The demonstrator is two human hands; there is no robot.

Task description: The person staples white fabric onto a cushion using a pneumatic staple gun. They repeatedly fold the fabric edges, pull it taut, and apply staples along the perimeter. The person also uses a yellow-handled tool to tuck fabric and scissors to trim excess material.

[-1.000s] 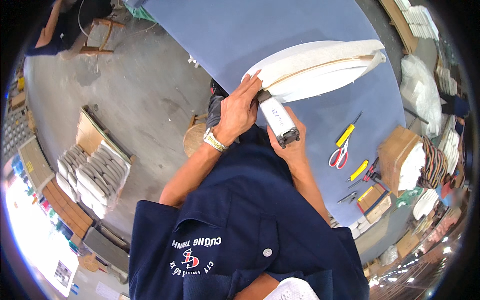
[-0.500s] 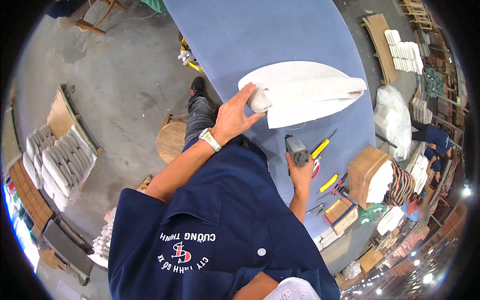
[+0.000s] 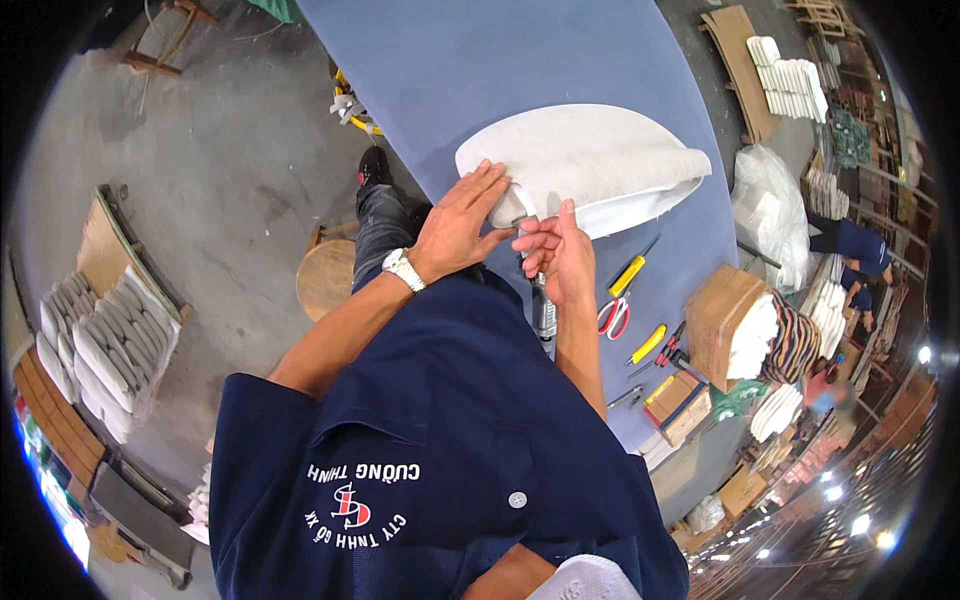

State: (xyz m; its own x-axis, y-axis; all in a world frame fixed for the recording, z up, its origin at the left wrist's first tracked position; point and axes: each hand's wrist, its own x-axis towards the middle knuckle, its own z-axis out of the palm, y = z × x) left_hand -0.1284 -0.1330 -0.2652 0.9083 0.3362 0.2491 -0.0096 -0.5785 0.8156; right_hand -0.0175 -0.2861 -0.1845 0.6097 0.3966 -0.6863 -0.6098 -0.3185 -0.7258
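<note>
A white, cloth-covered, rounded cushion piece [image 3: 590,150] lies on the blue-grey tabletop [image 3: 540,60], its loose cloth edge folded along the near side. My left hand [image 3: 462,222] grips its left end, fingers over the top and thumb at the near edge. At that corner, my right hand [image 3: 562,255] is curled loosely around a grey tool that looks like a staple gun [image 3: 544,318]. Its nose reaches the cloth beside my left thumb, while its rear lies against my shirt. The fingers hide part of the tool.
On the table to the right lie a yellow-handled screwdriver [image 3: 627,275], red-handled scissors [image 3: 613,318] and a yellow cutter [image 3: 648,345]. Beyond them stand a small box [image 3: 676,408] and a cardboard carton [image 3: 728,320]. A wooden stool [image 3: 327,280] is at left.
My right hand has brought the staple gun up and left to the cushion's near corner, turning its nose toward the cloth. My left hand stays on the left end.
</note>
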